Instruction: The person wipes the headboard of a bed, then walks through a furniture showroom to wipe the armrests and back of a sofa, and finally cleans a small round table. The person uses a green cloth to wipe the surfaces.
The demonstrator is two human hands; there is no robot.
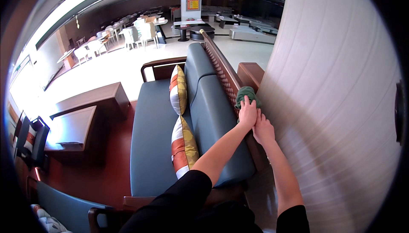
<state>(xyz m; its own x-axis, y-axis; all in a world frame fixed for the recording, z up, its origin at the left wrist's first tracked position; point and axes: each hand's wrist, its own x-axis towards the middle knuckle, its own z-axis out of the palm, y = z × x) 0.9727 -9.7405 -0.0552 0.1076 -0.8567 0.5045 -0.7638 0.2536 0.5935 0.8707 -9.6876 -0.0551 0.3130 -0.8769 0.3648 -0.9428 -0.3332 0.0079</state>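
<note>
A bunched green cloth (246, 93) lies over the dark wooden top rail of a sofa back (223, 69). My left hand (248, 113) grips the cloth from above, its fingers pressed into the folds. Close beside it, my right hand (263, 130) reaches up along the wall side of the rail, fingertips at the cloth's lower edge; part of its grip is hidden. The sofa (151, 137) has blue-grey cushions and a woven panel along the back. Two patterned pillows (178, 90) in white, orange and yellow lean against the backrest.
A pale, grained wall panel (332, 84) rises close on my right. Behind the sofa back stands a brown wooden box-like piece (250, 74). A low wooden table (72, 126) is on the left, with armchairs (68, 203) near it. Dining tables and chairs (147, 30) stand farther away.
</note>
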